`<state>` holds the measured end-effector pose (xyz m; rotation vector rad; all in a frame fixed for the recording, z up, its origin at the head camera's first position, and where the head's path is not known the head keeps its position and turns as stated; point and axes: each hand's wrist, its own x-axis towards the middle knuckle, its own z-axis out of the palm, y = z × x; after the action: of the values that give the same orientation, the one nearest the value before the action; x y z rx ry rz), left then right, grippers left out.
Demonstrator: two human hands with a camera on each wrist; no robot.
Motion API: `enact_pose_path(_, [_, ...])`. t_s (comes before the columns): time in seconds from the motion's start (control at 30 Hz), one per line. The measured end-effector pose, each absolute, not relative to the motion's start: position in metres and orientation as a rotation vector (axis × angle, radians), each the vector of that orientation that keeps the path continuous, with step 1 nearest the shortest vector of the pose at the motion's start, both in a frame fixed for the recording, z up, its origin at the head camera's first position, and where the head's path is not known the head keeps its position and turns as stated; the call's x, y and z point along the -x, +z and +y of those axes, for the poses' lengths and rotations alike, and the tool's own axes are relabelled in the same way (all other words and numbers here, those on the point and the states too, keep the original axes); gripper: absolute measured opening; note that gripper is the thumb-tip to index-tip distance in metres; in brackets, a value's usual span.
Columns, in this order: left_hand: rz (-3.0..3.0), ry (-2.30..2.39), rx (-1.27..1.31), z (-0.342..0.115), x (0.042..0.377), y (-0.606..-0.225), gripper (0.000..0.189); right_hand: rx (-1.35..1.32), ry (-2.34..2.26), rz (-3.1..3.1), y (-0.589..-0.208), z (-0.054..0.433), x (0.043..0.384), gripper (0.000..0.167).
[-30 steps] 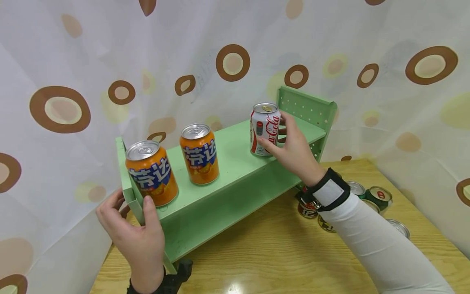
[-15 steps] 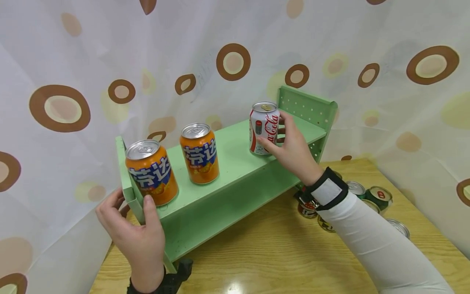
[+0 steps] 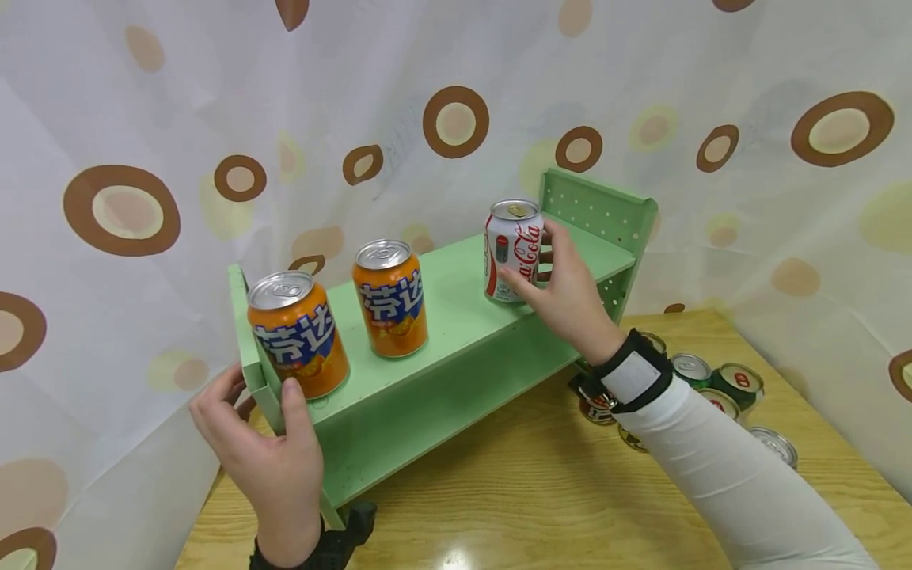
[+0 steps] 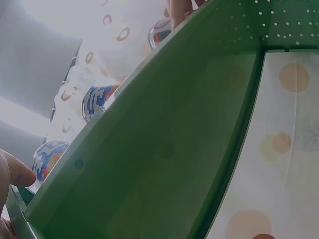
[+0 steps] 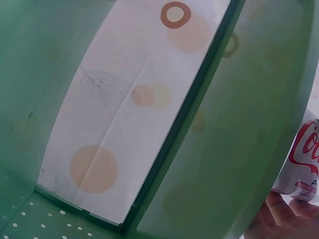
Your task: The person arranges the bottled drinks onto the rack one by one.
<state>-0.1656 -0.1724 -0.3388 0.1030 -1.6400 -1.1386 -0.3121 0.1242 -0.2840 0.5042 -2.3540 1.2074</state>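
In the head view, my right hand [image 3: 573, 301] holds a white Coca-Cola can [image 3: 501, 257], thumb across its front and fingers behind. The can stands upright on the top board of a green two-tier shelf [image 3: 456, 297]. My left hand [image 3: 267, 467] grips the shelf's left end panel [image 3: 247, 332], with the thumb on the inner side, close to an orange Fanta can [image 3: 302, 348]. A second orange Fanta can [image 3: 389, 309] stands upright between that one and the Coca-Cola can. The right wrist view shows the Coca-Cola can's lower part [image 5: 301, 167] from below.
Several other cans, among them a green one [image 3: 737, 380] and a silver-topped one [image 3: 773, 443], are on the wooden table [image 3: 513, 483] at the right, partly behind my right forearm. A patterned white sheet [image 3: 399, 71] hangs behind the shelf. The shelf's right end panel [image 3: 598, 207] is perforated.
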Motion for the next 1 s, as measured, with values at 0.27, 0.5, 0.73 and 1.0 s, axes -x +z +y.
enact_pose_path(0.27, [-1.645, -1.142, -0.108, -0.173, 0.165, -0.338, 0.044, -0.52, 1.216, -2.357, -0.283, 0.117, 0.309, 0.082])
enact_pose_path(0.5, [-1.647, -1.137, -0.106, -0.173, 0.166, -0.339, 0.043, -0.524, 1.219, -2.342, -0.284, 0.112, 0.306, 0.082])
enact_pose_path(0.73, [-1.64, -1.134, -0.101, -0.173, 0.165, -0.339, 0.043, -0.549, 1.218, -2.324, -0.286, 0.107, 0.304, 0.082])
enact_pose_path(1.0, [-1.625, -1.14, -0.087, -0.173, 0.166, -0.338, 0.043, -0.578, 1.217, -2.295, -0.288, 0.101, 0.302, 0.08])
